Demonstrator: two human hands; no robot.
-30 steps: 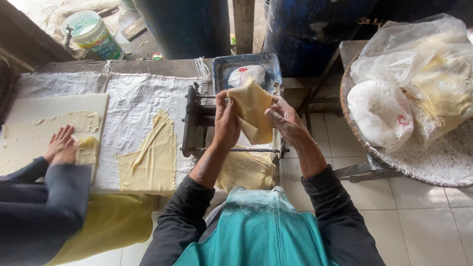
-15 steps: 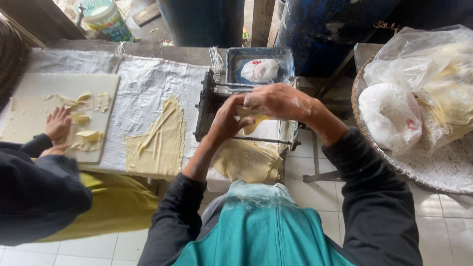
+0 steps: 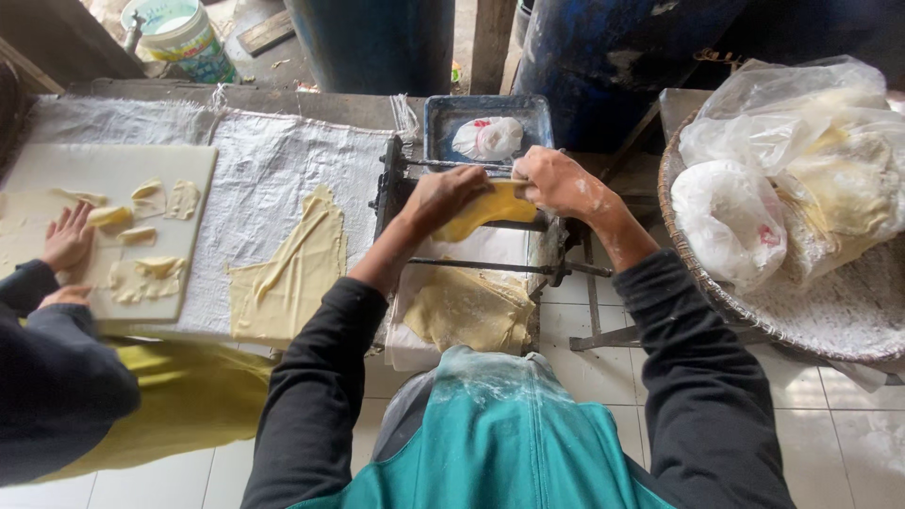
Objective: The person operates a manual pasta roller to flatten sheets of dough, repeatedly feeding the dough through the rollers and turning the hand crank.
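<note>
My left hand (image 3: 451,196) and right hand (image 3: 556,181) meet over the dark metal dough roller (image 3: 471,236), fingers of both clenched on a folded piece of pale yellow dough (image 3: 490,207) held at its top. Below the roller lies a crumpled yellow dough sheet (image 3: 468,311). A flat yellow dough sheet (image 3: 283,273) rests on the white woven cloth (image 3: 255,160) covering the table. Another person's hand (image 3: 68,238) presses on a white cutting board (image 3: 104,174).

Dough sheet (image 3: 490,207) partly hidden under both hands, basket (image 3: 716,292) cut off at right edge
</note>
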